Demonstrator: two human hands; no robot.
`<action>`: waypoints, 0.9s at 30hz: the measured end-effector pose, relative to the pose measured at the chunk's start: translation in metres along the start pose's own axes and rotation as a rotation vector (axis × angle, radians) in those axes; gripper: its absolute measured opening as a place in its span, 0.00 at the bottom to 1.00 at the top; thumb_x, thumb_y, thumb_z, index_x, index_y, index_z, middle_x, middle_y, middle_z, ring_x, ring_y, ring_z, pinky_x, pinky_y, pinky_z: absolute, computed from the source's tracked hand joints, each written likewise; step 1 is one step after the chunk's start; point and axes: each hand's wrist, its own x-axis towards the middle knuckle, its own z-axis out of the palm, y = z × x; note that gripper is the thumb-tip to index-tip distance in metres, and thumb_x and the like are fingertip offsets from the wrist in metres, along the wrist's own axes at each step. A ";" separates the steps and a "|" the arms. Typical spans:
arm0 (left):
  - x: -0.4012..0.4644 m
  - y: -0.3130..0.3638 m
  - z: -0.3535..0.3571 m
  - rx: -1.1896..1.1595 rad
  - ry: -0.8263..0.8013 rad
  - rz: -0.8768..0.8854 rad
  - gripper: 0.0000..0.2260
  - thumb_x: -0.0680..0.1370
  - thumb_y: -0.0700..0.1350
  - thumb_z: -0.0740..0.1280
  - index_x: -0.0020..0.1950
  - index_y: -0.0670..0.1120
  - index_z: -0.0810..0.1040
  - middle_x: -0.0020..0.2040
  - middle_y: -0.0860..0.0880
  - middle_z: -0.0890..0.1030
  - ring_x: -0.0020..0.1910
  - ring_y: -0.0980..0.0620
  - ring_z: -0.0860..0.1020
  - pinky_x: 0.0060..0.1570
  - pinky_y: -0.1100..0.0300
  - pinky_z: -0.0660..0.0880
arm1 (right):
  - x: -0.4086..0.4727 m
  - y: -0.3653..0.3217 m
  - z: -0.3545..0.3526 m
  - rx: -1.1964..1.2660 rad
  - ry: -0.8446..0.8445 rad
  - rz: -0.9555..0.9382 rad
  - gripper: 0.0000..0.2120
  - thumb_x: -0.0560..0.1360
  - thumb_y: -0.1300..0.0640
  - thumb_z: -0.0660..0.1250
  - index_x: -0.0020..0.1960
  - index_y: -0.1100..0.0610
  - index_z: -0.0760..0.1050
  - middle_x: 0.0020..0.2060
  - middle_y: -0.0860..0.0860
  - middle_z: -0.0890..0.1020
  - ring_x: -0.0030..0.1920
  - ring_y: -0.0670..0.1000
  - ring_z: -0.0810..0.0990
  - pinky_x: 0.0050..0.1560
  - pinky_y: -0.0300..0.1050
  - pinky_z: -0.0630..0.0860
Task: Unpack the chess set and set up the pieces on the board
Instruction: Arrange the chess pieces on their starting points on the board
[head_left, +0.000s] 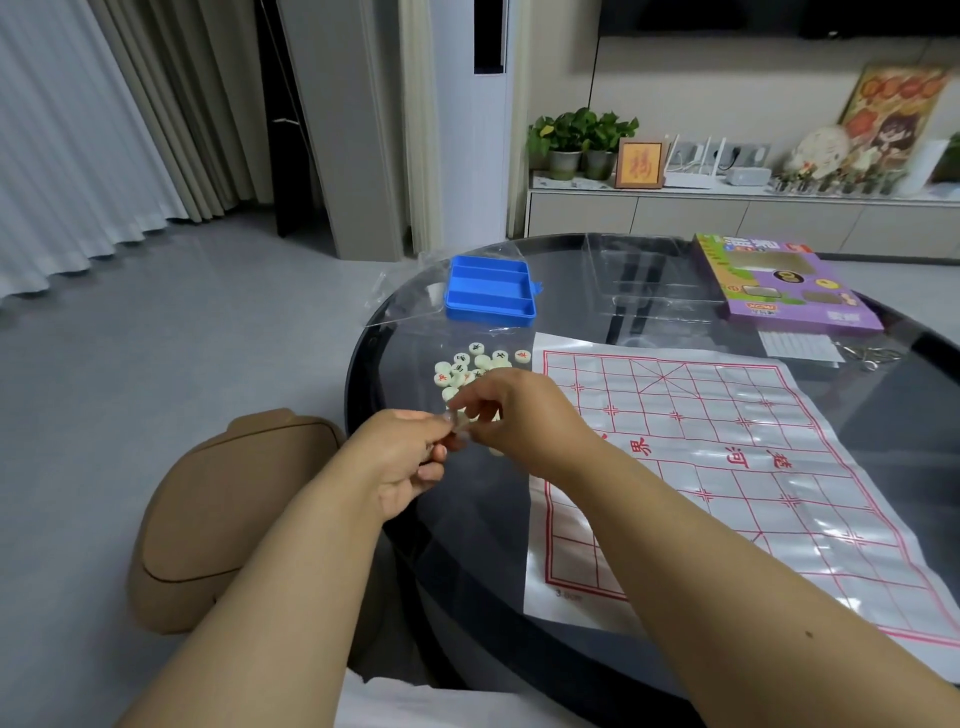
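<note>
A small clear item, seemingly the edge of a plastic bag (457, 423), is pinched between both hands at the table's near-left edge. The left hand (410, 467) has its fingers curled around it; the right hand (511, 418) nips it with thumb and fingertips; exactly what is held is blurred. Just beyond the hands, a heap of pale round chess pieces (470, 370) with red and dark characters is seen lying on the dark glass table (883, 415), partly hidden by the right hand. The paper board (727, 467), red grid, is spread flat to the right of the pieces, no pieces on it. A blue compartment tray (490, 293) sits further back, on a clear plastic sheet (410, 296). A purple game box (779, 286) is placed at the far right. A tan stool (208, 514) stands on the floor left of the table.
</note>
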 end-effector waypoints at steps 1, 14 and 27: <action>0.000 0.001 0.000 -0.016 -0.011 -0.013 0.05 0.80 0.36 0.62 0.47 0.38 0.76 0.34 0.44 0.78 0.25 0.58 0.66 0.17 0.69 0.58 | 0.000 0.000 0.000 -0.008 0.001 -0.007 0.12 0.72 0.58 0.72 0.55 0.51 0.82 0.41 0.45 0.77 0.40 0.45 0.75 0.38 0.31 0.68; 0.002 0.009 -0.012 -0.154 -0.047 -0.003 0.15 0.77 0.25 0.52 0.58 0.28 0.73 0.53 0.33 0.78 0.53 0.41 0.79 0.51 0.53 0.78 | 0.005 0.013 0.002 -0.010 -0.048 0.170 0.14 0.75 0.49 0.68 0.44 0.60 0.81 0.38 0.54 0.82 0.38 0.52 0.79 0.38 0.41 0.72; 0.008 0.007 -0.013 0.482 0.188 0.368 0.01 0.78 0.36 0.67 0.48 0.41 0.77 0.41 0.43 0.82 0.37 0.50 0.82 0.38 0.60 0.81 | 0.008 0.019 0.008 -0.228 -0.084 0.127 0.08 0.73 0.51 0.69 0.48 0.53 0.84 0.44 0.52 0.81 0.46 0.52 0.78 0.45 0.45 0.76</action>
